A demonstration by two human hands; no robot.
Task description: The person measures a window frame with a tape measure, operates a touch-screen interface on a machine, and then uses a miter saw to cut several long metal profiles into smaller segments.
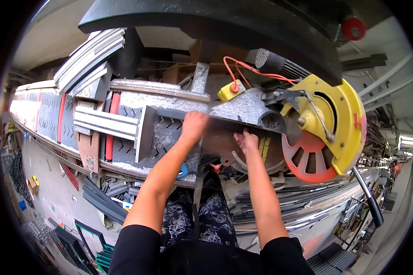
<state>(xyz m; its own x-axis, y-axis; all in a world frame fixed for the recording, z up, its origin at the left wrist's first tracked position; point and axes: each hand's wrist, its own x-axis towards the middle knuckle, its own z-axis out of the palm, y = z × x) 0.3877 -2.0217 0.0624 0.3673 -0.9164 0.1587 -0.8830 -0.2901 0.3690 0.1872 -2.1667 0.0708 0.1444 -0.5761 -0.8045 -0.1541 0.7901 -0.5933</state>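
A long dark metal profile lies across the bed of a cut-off saw, its right part close to the saw's yellow blade guard. My left hand is closed over the profile from above, near its middle. Further right, my right hand is at the profile's near edge, fingers curled against it and thumb raised. The red slotted lower guard is just right of that hand. An upright stop plate stands by the profile's left end.
A yellow switch box with an orange cable sits behind the profile. The saw's black-gripped lever sticks out at the right. A roller bed extends left. Stacked metal profiles lie below the bench, and a dark beam crosses overhead.
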